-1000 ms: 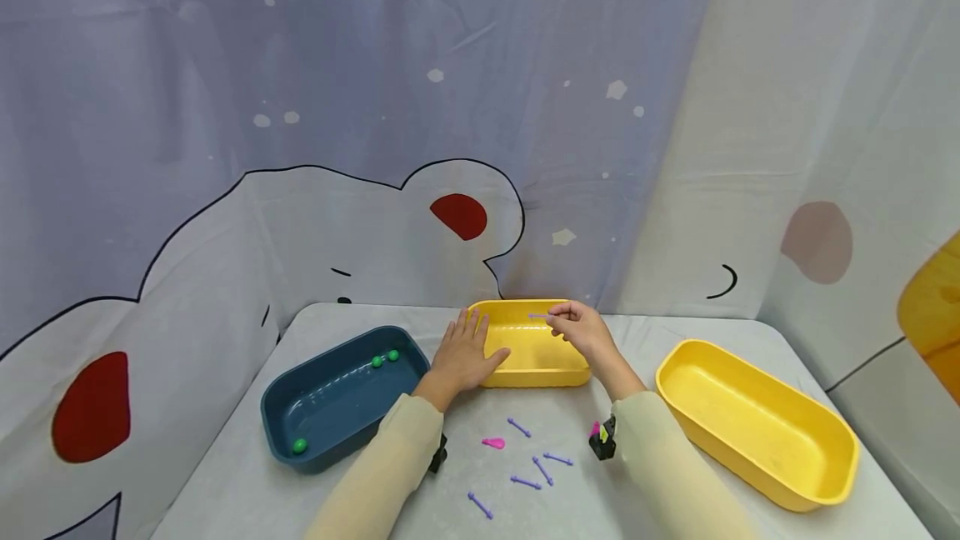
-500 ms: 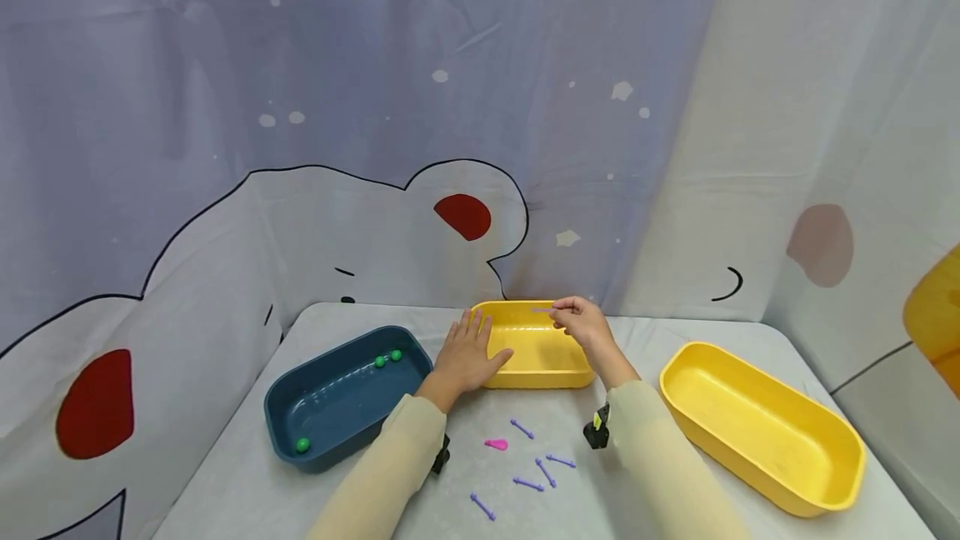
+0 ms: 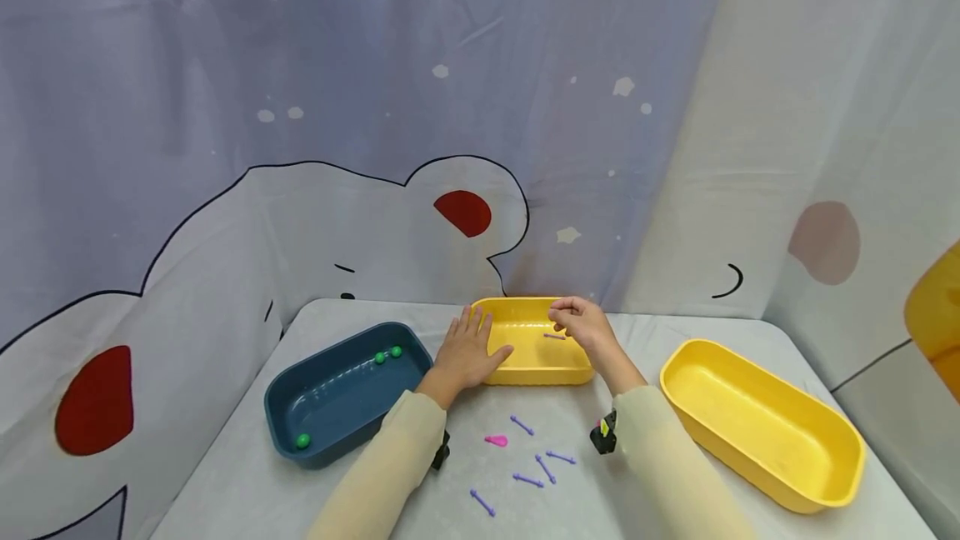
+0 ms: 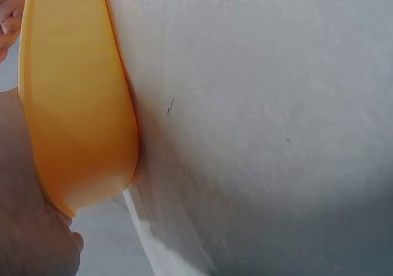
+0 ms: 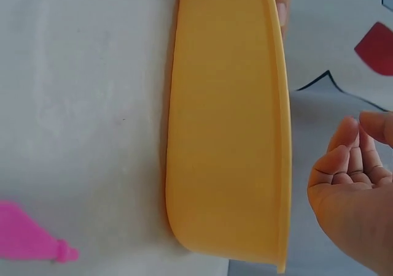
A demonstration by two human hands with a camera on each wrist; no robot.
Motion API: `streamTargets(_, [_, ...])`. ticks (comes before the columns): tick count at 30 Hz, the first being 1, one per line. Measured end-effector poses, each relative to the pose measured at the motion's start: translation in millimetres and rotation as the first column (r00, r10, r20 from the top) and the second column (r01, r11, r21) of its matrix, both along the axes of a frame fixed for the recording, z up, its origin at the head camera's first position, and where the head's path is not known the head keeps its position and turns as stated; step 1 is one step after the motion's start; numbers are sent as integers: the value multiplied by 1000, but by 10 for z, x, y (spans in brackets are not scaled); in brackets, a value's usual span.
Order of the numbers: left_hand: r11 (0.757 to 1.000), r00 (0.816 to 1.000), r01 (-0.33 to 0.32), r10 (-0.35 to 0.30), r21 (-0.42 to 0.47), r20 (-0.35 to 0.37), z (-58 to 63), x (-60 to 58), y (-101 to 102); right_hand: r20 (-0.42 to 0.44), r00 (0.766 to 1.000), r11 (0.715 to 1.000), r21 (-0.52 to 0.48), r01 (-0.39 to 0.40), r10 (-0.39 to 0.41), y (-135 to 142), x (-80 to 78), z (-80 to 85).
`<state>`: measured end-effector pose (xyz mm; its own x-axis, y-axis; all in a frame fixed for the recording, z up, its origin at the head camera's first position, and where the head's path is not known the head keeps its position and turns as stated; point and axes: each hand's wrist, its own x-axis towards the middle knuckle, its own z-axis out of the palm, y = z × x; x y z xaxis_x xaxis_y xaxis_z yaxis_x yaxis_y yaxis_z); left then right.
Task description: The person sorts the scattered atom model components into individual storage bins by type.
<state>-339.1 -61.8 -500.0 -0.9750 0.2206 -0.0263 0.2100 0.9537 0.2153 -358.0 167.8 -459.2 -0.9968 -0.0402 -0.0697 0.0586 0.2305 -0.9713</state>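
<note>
A yellow tray (image 3: 517, 375) stands at the table's back middle. Over its left end my left hand (image 3: 465, 354) rests with fingers spread and straight, its palm at the rim in the left wrist view. My right hand (image 3: 585, 327) hovers above the tray's right side, fingers loosely bent and thumb near the index fingertip. Nothing shows between those fingertips in the right wrist view. Just below them, a small purple double-ended stick (image 3: 553, 336) appears inside the tray, apart from the fingers. Whether it has touched the bottom I cannot tell.
Several purple sticks (image 3: 528, 480) and a pink bowling-pin-shaped piece (image 3: 496, 441) lie on the white cloth in front. A dark blue tray (image 3: 330, 407) at left holds green balls (image 3: 303, 441). Another yellow tray (image 3: 757, 423) stands at right. A printed curtain (image 3: 375, 107) hangs behind.
My right hand has let go of the purple stick, which was pinched above the tray and now shows lower, inside it. The left hand stays at the tray's left end.
</note>
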Motion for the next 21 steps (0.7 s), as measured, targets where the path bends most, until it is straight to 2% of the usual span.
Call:
streamTargets(9, [1000,1000,5,-5,-13,-8,5,-20,-2,-21,991,988,85,-127,129,-27,256,22])
streamTargets(13, [1000,1000,4,-4,-9,-14,-4,-19,-6,-17,986,978,125,-164,168,-49,382,-8])
streamTargets(21, [1000,1000,5,-5,-5,-16,-31,-16,-10,-48,970,962,146,-229,238,-68,625,-74])
